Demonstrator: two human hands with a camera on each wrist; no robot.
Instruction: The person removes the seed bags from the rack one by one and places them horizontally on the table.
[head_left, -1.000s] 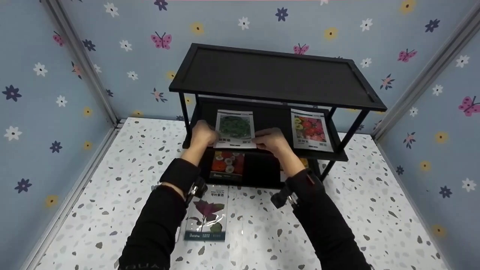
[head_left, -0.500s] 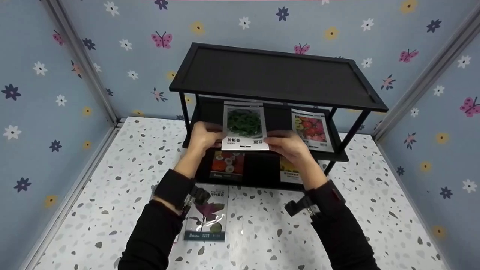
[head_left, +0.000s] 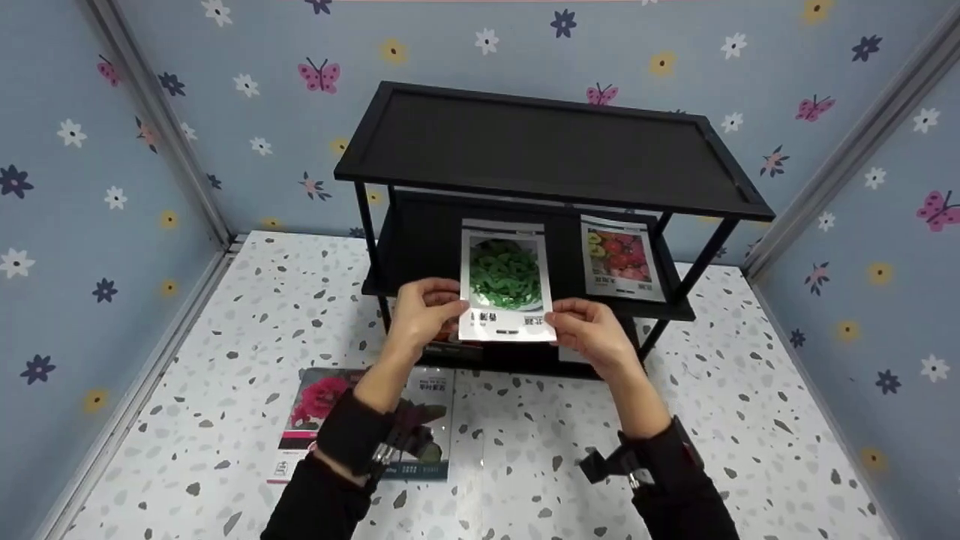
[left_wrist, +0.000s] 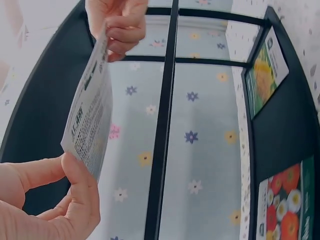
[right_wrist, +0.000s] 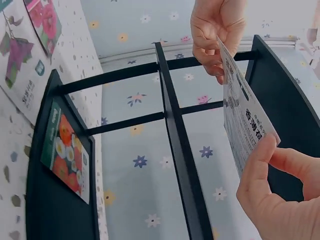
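A seed packet (head_left: 506, 279) with a green leafy picture is held up in front of the black rack's middle shelf. My left hand (head_left: 421, 315) pinches its lower left edge between thumb and fingers. At the lower right edge my right hand (head_left: 592, 330) pinches it the same way. The left wrist view shows the thin packet (left_wrist: 90, 110) edge-on, stretched between both hands. To its right a packet with red and yellow flowers (head_left: 621, 261) lies on the middle shelf.
The black rack's top board (head_left: 540, 146) overhangs the middle shelf. On its bottom shelf lie a packet with orange and white flowers (right_wrist: 67, 155) and a yellow-flowered packet (left_wrist: 265, 75). Two more packets, one with a pink flower (head_left: 319, 405), lie on the speckled floor, partly behind my left arm.
Both hands have drawn the green leafy packet off the middle shelf, toward me and slightly right. My left arm has shifted, uncovering the pink-flowered packet on the floor.
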